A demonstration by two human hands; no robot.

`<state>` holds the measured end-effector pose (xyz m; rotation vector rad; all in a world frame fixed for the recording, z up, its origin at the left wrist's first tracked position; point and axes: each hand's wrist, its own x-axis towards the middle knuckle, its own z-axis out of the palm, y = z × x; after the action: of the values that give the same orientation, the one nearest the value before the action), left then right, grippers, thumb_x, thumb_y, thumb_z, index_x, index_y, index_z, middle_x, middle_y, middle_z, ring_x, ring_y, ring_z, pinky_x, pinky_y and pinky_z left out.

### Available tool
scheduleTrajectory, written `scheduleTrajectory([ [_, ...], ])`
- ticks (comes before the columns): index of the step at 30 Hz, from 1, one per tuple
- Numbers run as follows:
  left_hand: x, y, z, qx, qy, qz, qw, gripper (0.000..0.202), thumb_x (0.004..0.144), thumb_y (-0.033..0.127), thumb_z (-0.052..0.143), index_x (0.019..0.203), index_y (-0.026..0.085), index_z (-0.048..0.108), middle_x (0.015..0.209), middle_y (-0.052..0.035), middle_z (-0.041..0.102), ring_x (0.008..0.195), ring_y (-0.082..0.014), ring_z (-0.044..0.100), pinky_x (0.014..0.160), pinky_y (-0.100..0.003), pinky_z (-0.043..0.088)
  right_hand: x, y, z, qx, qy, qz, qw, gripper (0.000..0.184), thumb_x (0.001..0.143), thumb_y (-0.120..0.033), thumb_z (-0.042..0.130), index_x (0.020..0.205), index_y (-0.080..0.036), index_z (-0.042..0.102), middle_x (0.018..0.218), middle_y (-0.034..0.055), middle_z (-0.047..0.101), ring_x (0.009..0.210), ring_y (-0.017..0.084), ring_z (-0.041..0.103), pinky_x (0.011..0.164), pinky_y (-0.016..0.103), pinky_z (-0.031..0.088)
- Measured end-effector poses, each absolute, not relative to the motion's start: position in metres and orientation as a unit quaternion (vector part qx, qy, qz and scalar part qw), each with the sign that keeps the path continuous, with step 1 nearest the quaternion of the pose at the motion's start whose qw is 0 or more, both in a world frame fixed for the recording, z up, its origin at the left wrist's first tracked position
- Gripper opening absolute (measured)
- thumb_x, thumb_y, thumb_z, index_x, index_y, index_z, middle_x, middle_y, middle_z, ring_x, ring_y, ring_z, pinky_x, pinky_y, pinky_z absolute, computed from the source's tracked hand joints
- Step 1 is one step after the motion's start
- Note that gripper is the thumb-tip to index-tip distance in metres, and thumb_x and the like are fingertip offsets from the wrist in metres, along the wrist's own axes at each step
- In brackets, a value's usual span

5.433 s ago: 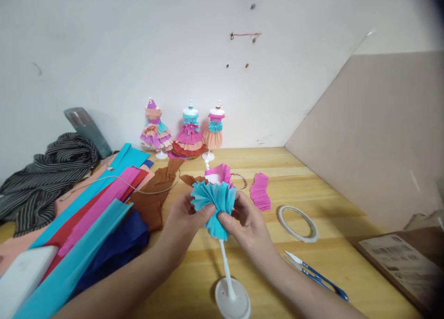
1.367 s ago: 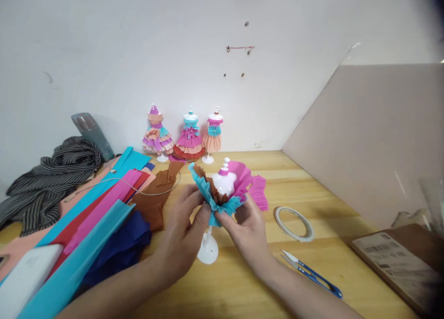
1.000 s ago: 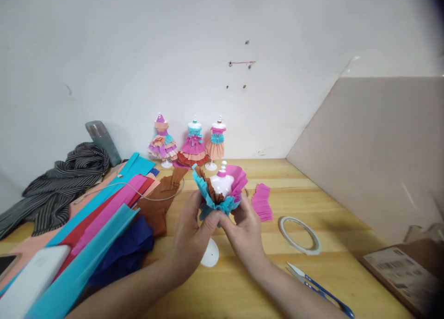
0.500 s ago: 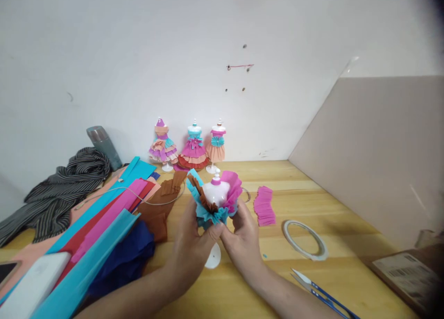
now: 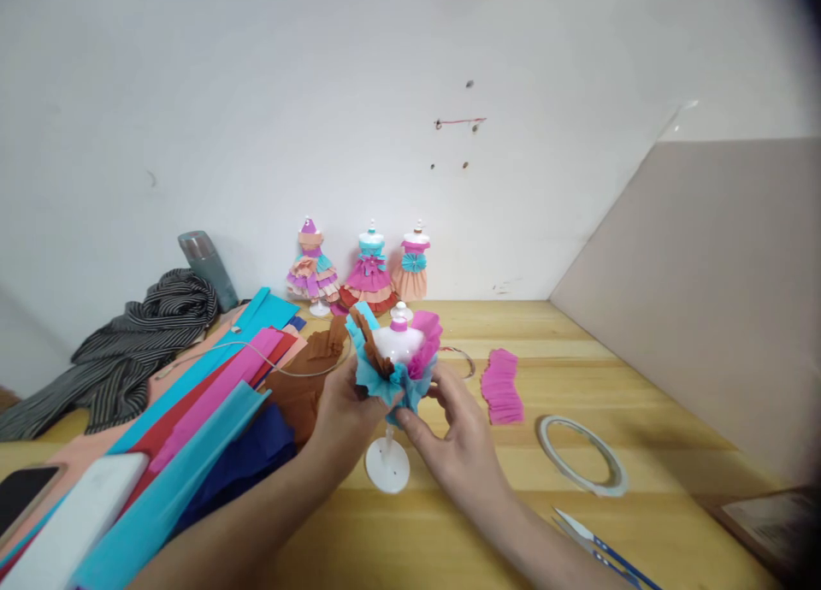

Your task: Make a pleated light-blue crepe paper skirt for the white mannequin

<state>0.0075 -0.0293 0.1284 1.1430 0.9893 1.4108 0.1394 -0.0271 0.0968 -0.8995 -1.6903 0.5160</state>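
Observation:
Between my hands stands a small white mannequin (image 5: 398, 344) on a round base (image 5: 387, 466). Ruffled crepe paper (image 5: 388, 385) in blue, brown and pink wraps its body and flares up past the shoulders. My left hand (image 5: 351, 415) grips the blue paper at the waist from the left, its fingers partly hidden behind. On the other side my right hand (image 5: 452, 419) pinches the lower edge of the blue paper between thumb and fingers. A gathered pink crepe strip (image 5: 502, 386) lies to the right of the hands.
Three dressed mannequins (image 5: 370, 269) stand by the wall. Crepe sheets (image 5: 211, 440), a striped cloth (image 5: 147, 342), a flask (image 5: 209, 269), a white box-like object (image 5: 80, 522) and a phone (image 5: 26, 496) lie left. Right are a tape roll (image 5: 581, 455) and thread snips (image 5: 603, 547).
The mannequin has tilted so that its stem and base show more fully below the paper. My right hand has shifted down and opened a little wider. The camera view has turned slightly left.

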Motion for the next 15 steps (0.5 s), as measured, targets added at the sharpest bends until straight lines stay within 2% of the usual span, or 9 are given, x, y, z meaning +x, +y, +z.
scheduleTrajectory([
  [4,-0.002,-0.017,0.125,0.512,0.39,0.581,0.498,0.026,0.055,0.019,0.08,0.078,0.014,0.068,0.072,-0.0016,0.07,0.069,-0.0163,0.062,0.068,-0.027,0.051,0.15,-0.024,0.098,-0.363,-0.719,0.227,0.548,0.015,0.084,-0.022,0.057,0.099,-0.023,0.056,0.094,0.0049,0.061,0.084,0.02,0.057,0.072,0.035,0.048],
  [6,-0.006,-0.012,0.123,0.526,0.386,0.582,0.485,0.027,0.055,0.022,0.081,0.077,0.014,0.068,0.073,-0.0024,0.07,0.068,-0.0165,0.061,0.067,-0.028,0.051,0.156,-0.021,0.096,-0.36,-0.693,0.223,0.584,0.007,0.085,-0.024,0.056,0.092,-0.022,0.056,0.087,0.0041,0.058,0.08,0.019,0.055,0.069,0.033,0.047],
  [8,-0.008,-0.009,0.119,0.538,0.386,0.578,0.478,0.029,0.054,0.027,0.082,0.075,0.013,0.068,0.07,-0.003,0.069,0.065,-0.0168,0.06,0.064,-0.028,0.05,0.162,-0.016,0.094,-0.364,-0.654,0.213,0.628,0.007,0.085,-0.025,0.057,0.091,-0.022,0.055,0.085,0.0035,0.056,0.079,0.019,0.055,0.069,0.033,0.047],
  [10,-0.009,-0.008,0.116,0.552,0.379,0.572,0.474,0.029,0.055,0.031,0.082,0.073,0.013,0.068,0.068,-0.0034,0.068,0.063,-0.0168,0.059,0.062,-0.028,0.05,0.167,-0.01,0.092,-0.368,-0.633,0.217,0.646,0.02,0.084,-0.026,0.06,0.103,-0.024,0.056,0.1,0.0061,0.059,0.089,0.02,0.057,0.077,0.036,0.048],
  [13,-0.009,-0.008,0.112,0.57,0.353,0.566,0.479,0.03,0.061,0.034,0.079,0.082,0.014,0.07,0.073,-0.0047,0.069,0.068,-0.0176,0.06,0.064,-0.028,0.05,0.171,-0.002,0.091,-0.347,-0.654,0.295,0.605,0.048,0.083,-0.031,0.063,0.128,-0.029,0.047,0.13,0.0098,0.053,0.114,0.025,0.054,0.093,0.043,0.044],
  [15,-0.009,-0.008,0.109,0.57,0.338,0.563,0.494,0.03,0.065,0.035,0.078,0.085,0.014,0.07,0.076,-0.0048,0.069,0.07,-0.0173,0.06,0.065,-0.028,0.05,0.171,0.001,0.092,-0.316,-0.658,0.372,0.574,0.053,0.083,-0.035,0.064,0.132,-0.029,0.045,0.132,0.01,0.054,0.117,0.026,0.054,0.096,0.044,0.044],
])
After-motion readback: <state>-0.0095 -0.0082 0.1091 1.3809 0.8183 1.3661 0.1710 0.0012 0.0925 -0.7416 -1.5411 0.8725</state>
